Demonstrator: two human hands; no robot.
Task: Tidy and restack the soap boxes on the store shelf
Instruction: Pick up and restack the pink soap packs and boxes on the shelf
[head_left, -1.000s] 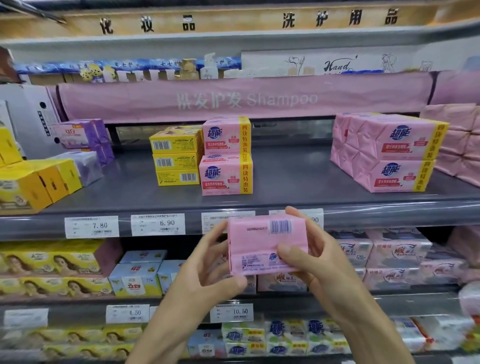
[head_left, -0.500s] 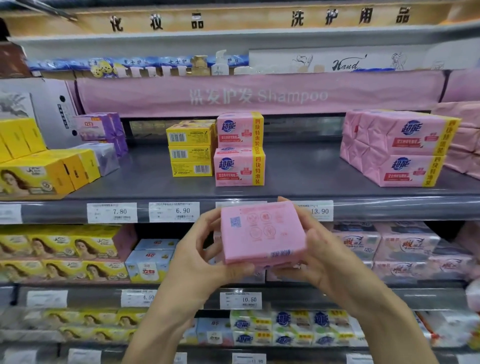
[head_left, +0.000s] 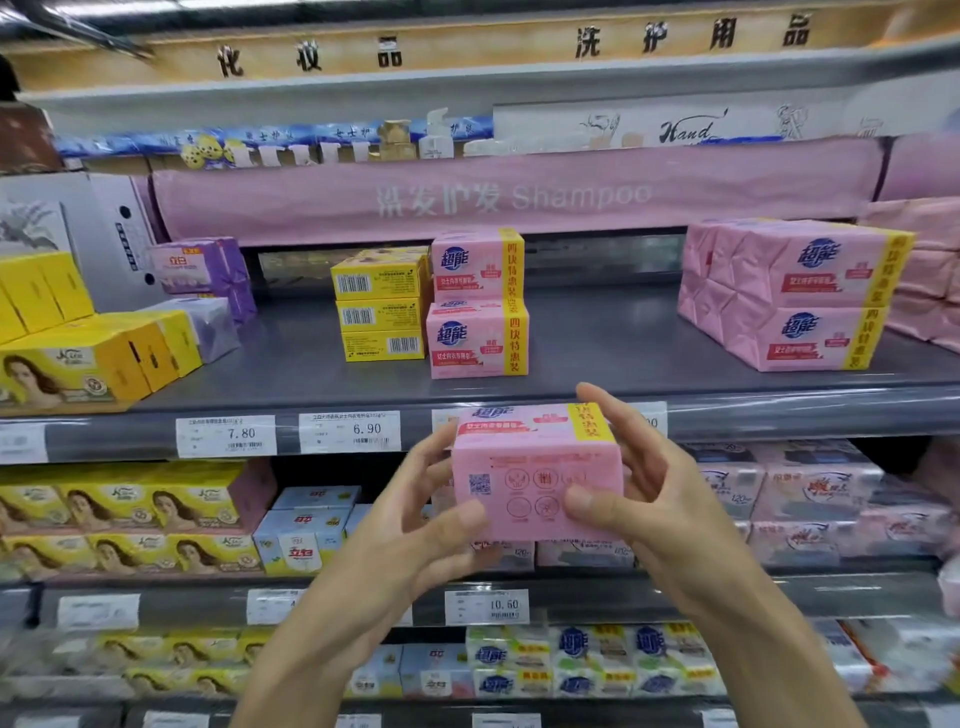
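The step in hand is judged to be the carrying of one pink soap box up to the shelf, with the placing not yet done. The box is held between both hands in front of the shelf's front edge, below the level of the shelf board, and part of the price strip there is covered by it. The box's left side is grasped by the left hand, whose thumb is laid across the lower left of the near face with the fingers curled behind. The right side is clasped by the right hand, whose thumb is pressed on the near face with the fingers reaching up past the top right corner. Neither hand is free. The face printed with symbols and a square code is turned toward the camera, while the branded face with the yellow band is tipped upward (so the box is judged not yet aligned with those on display). Above and behind it on the shelf a two-high pink stack is seen, just beside a three-high yellow stack on its left. A larger pink block is set well apart to the right. For the next move the box would probably have to be raised over the shelf lip, turned so that the branded face looks outward, and set squarely on or beside the pink stack. Care would be called for so that the narrow stack is not nudged over.
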